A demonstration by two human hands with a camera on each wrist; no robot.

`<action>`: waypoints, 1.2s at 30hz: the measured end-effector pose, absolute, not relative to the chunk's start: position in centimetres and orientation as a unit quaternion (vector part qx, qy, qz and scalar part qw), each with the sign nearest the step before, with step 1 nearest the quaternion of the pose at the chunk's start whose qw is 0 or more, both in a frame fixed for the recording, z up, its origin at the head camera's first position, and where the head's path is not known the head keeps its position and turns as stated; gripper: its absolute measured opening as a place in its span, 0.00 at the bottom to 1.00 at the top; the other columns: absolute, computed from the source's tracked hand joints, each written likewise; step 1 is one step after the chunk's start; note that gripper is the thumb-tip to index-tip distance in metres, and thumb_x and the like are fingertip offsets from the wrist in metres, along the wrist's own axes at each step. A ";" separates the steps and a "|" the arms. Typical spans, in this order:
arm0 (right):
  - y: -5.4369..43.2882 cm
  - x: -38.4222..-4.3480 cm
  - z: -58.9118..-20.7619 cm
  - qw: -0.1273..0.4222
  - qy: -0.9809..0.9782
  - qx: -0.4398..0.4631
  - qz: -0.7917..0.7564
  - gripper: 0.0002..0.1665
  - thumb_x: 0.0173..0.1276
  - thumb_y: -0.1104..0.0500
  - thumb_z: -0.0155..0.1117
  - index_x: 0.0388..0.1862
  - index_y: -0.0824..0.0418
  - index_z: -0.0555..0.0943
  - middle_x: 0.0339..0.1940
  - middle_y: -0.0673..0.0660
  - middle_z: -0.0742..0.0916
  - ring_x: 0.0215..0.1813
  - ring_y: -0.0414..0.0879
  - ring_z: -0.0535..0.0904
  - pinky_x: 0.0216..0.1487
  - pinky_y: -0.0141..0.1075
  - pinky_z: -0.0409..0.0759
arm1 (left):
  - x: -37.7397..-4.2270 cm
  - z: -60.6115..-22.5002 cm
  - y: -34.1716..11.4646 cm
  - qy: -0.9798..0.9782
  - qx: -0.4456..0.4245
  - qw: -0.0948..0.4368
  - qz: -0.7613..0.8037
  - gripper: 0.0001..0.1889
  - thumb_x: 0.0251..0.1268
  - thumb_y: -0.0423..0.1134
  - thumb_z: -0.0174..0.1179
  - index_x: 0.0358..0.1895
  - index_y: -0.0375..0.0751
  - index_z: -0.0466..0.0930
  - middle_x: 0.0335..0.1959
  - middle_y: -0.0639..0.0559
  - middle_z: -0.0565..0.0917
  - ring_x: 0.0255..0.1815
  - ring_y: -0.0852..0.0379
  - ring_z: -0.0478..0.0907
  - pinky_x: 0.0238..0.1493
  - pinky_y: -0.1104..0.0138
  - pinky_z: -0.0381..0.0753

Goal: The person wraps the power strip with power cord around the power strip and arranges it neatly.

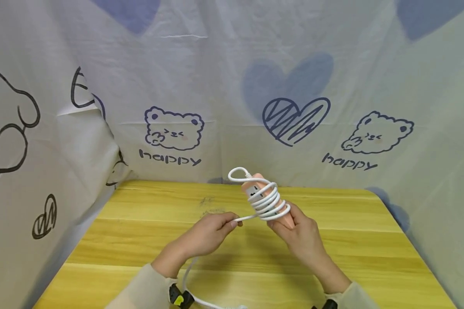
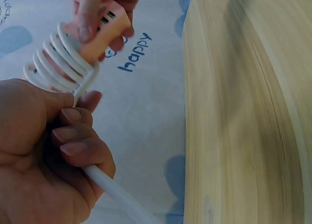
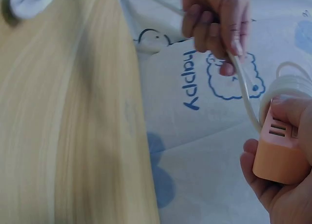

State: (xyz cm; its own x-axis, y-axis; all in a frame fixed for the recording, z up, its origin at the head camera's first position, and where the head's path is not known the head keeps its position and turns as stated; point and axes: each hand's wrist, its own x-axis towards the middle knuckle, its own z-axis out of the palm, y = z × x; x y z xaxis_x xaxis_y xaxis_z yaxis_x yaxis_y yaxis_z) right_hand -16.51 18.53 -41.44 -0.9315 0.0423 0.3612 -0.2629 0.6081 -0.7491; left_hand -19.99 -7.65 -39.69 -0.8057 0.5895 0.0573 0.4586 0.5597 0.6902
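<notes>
A peach-coloured power strip (image 1: 288, 221) is held up over the table, tilted, with several turns of white cord (image 1: 270, 205) wound around its middle. My right hand (image 1: 305, 238) grips its lower end, thumb on the face beside the USB slots (image 3: 277, 130). With thumb and curled fingers, my left hand (image 1: 212, 234) pinches the cord to the left of the strip, and the stretch between hand and coils runs nearly straight. One loose loop (image 1: 237, 174) sticks out at the strip's far end. In the left wrist view, the cord's tail (image 2: 119, 197) leaves below the curled fingers.
The wood-grain table (image 1: 139, 240) lies beneath both hands. The cord's tail drops past the left wrist to a blurred white end (image 3: 31, 0) near the table's front. A pale printed cloth (image 1: 232, 86) with hearts and bears hangs behind and at the sides.
</notes>
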 end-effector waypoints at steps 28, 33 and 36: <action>20.3 -17.2 -41.3 0.127 -0.952 0.012 0.279 0.28 0.72 0.53 0.72 0.63 0.69 0.77 0.34 0.60 0.87 0.31 0.50 0.80 0.29 0.43 0.76 | -16.9 -37.1 -11.9 0.867 0.378 -0.279 0.165 0.05 0.68 0.38 0.72 0.44 0.47 0.89 0.29 0.60 0.74 0.32 0.59 0.67 0.36 0.66 0.71; 18.7 -16.6 -41.3 0.075 -0.974 0.074 0.203 0.19 0.68 0.56 0.73 0.53 0.64 0.82 0.30 0.55 0.86 0.30 0.48 0.81 0.30 0.48 0.78 | -17.1 -35.4 -11.1 0.845 0.426 -0.297 0.130 0.03 0.69 0.41 0.71 0.42 0.51 0.87 0.29 0.60 0.71 0.33 0.58 0.62 0.37 0.65 0.61; 18.2 -15.8 -41.0 0.040 -0.977 0.111 0.178 0.16 0.65 0.55 0.76 0.49 0.56 0.83 0.30 0.50 0.86 0.31 0.45 0.80 0.31 0.48 0.79 | -17.8 -34.7 -10.9 0.846 0.446 -0.270 0.118 0.03 0.69 0.42 0.71 0.42 0.52 0.88 0.30 0.61 0.71 0.34 0.58 0.60 0.38 0.65 0.57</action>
